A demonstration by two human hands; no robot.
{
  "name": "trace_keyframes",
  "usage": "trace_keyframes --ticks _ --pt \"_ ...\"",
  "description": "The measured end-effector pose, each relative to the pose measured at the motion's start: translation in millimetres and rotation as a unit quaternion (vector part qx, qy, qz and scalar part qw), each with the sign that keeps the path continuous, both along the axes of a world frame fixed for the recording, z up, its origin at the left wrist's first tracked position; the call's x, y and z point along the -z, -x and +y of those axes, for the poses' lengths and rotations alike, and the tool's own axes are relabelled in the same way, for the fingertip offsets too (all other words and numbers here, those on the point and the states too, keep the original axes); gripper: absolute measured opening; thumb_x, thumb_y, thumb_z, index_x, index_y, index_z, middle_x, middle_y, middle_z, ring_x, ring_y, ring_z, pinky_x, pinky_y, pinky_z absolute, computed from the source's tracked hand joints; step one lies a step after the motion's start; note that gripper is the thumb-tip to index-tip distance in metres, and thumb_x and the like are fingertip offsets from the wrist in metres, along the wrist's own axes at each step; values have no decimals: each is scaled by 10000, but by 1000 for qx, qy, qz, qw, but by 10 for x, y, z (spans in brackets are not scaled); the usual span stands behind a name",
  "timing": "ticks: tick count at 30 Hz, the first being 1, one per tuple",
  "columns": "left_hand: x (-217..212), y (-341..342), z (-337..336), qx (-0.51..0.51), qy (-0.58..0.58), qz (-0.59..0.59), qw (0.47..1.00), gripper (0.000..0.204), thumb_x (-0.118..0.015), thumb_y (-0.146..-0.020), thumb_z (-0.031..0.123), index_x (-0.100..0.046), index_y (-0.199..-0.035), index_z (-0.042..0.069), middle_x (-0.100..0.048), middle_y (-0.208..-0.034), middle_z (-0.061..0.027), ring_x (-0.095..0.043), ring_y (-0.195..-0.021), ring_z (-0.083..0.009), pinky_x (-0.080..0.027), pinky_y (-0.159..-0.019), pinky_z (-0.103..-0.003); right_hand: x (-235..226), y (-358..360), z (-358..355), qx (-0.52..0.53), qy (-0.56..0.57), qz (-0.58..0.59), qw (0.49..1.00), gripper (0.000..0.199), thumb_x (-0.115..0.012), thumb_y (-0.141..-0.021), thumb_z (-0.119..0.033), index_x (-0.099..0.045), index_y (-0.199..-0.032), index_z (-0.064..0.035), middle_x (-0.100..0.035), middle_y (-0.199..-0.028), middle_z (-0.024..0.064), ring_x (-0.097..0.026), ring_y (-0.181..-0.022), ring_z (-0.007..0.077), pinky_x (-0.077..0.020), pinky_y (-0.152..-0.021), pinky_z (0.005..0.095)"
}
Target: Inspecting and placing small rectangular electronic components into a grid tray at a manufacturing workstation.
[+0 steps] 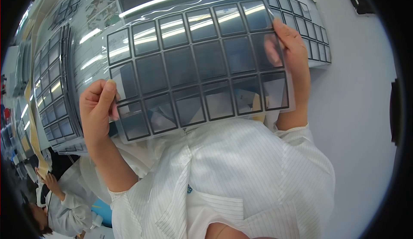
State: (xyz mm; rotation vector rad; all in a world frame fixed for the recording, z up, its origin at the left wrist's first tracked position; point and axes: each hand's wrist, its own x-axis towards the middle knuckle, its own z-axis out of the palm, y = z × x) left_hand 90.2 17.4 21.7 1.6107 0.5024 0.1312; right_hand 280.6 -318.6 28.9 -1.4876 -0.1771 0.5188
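A clear plastic sheet (177, 69) with rows of dark-framed rectangular panels is held up, tilted, in front of my chest. My left hand (100, 103) pinches its left edge, thumb on the near face. Along the right edge, my right hand (289, 45) grips it near the upper corner; some of its fingers show through the transparent sheet. Bright strips of light reflect across the upper row of panels. What lies directly behind the sheet shows only dimly.
At the left stands a stack of similar panelled sheets (55, 84). Another such stack (316, 34) sits at the upper right. A dark surface (167, 0) lies beyond the held sheet. At the lower left, a co-worker in a pale coat (71, 209) has a hand (52, 183) by a table edge.
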Motion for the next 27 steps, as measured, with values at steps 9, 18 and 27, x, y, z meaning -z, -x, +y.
trace_keyframes --ticks 9,18,27 --pt "-3 -35 -167 27 4 28 999 329 -618 -951 250 -564 -687 61 -479 -518 39 -415 -416 -29 -280 -407 -193 54 -97 -101 20 -116 38 992 530 -390 -1037 -351 -462 -572 -107 -400 -428 -4 -299 -314 53 -217 -317 211" --pt "18 -46 -224 38 15 2 999 379 -572 -982 278 -534 -667 71 -457 -515 39 -385 -436 -26 -274 -419 -208 -46 -55 -44 23 -136 65 988 590 -294 -1056 -375 -442 -542 -127 -333 -406 -46 -288 -324 48 -222 -312 206" --pt "54 -40 -278 23 28 -8 999 428 -540 -996 321 -527 -650 70 -426 -527 47 -384 -448 -25 -268 -416 -211 4 -58 -60 55 -150 50 986 585 -279 -1065 -331 -389 -517 -157 -329 -418 -45 -295 -341 56 -231 -338 207"
